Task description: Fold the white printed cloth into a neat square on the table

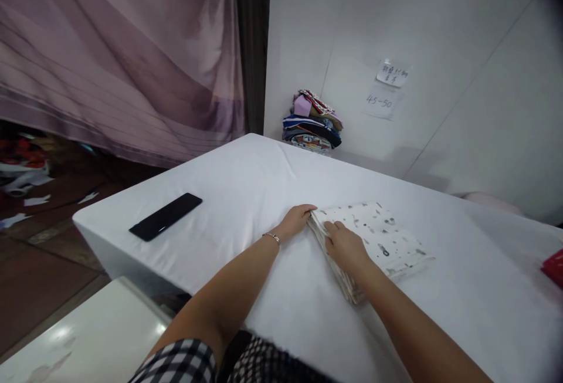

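Nearest the camera, a checked sleeve (185,365) shows at the bottom edge, with a glossy white surface (88,336) down to the left. Both forearms reach out over the white-covered table (246,195). The left hand (295,219), with a thin bracelet (271,236) at the wrist, lies with its fingers curled loosely over the near-left corner of a folded printed cloth (373,239). The right hand (345,245) rests flat on the cloth's near edge, fingers fairly straight and pressing down rather than pinching. Whether either thumb is tucked under the layers cannot be told.

The cloth lies at the middle of the table, folded into a thick rectangle whose stacked layers show along the near side. It looks light, soft and limp. It would probably sag and slide open if lifted by one corner, so the layered edge, taken with both hands, seems the sounder grip. The tablecloth under it looks smooth, so the bundle likely slides easily.

To the left lies a black phone (166,216), well apart. At the right edge is a bit of something red (555,267). Farthest off, a pile of folded clothes (312,122) sits against the wall, paper notes (387,87) are stuck beside it, and a mauve curtain (123,54) hangs to the left.
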`<state>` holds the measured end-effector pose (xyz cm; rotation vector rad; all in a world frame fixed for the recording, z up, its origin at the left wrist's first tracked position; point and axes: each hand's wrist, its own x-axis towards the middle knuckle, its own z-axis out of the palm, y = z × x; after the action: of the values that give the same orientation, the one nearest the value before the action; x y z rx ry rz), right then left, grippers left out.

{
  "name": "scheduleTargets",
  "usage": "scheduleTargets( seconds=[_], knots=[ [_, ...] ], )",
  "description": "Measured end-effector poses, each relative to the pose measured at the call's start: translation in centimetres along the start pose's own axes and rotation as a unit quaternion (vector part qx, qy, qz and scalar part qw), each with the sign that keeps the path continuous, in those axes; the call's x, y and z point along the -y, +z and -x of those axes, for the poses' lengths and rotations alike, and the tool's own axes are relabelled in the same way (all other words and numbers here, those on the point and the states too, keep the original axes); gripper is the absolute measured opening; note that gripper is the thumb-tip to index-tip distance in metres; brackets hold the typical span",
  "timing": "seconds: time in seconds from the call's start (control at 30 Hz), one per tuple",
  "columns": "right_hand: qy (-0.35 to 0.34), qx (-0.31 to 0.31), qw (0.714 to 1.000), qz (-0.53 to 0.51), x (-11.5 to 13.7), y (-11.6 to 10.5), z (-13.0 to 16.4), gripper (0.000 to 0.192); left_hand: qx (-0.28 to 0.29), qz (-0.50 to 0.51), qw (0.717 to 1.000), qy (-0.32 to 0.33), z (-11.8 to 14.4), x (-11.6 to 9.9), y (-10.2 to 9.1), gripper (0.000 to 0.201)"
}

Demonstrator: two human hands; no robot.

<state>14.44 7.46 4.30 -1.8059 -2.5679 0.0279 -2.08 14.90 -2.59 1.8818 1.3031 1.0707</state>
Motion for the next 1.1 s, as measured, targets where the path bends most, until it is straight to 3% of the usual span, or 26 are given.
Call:
scheduleTargets(
  seconds=[0.4, 0.57, 0.67, 0.8, 0.87, 1.1],
  knots=[
    [-0.014, -0.016, 1.000, 0.014, 0.3, -0.7, -4.0, 0.034, 0.006, 0.053, 0.999, -0.001, -0.3, 0.4, 0.2, 0.035],
    [-0.052, -0.026, 0.998, -0.006, -0.1, 0.0, -5.2, 0.032, 0.007, 0.061, 0.998, -0.004, -0.2, 0.3, 0.2, 0.037],
    [-0.057, -0.013, 0.998, -0.029, -0.5, 0.4, -5.6, 0.030, -0.024, 0.031, 0.999, 0.003, 0.0, 0.0, 0.0, 0.034],
    [-0.057, -0.010, 0.996, -0.061, -0.8, 0.6, -5.9, 0.026, -0.107, -0.080, 0.991, -0.026, 0.2, -0.4, -0.2, 0.007],
    [-0.054, -0.010, 0.996, -0.076, -0.9, 0.5, -5.9, 0.024, -0.122, -0.115, 0.985, -0.037, 0.4, -0.7, -0.2, 0.008],
    [-0.046, -0.027, 0.993, -0.103, -1.2, 1.0, -6.0, 0.024, -0.068, -0.070, 0.995, 0.019, 1.4, -0.9, -0.2, 0.010]
  ],
)
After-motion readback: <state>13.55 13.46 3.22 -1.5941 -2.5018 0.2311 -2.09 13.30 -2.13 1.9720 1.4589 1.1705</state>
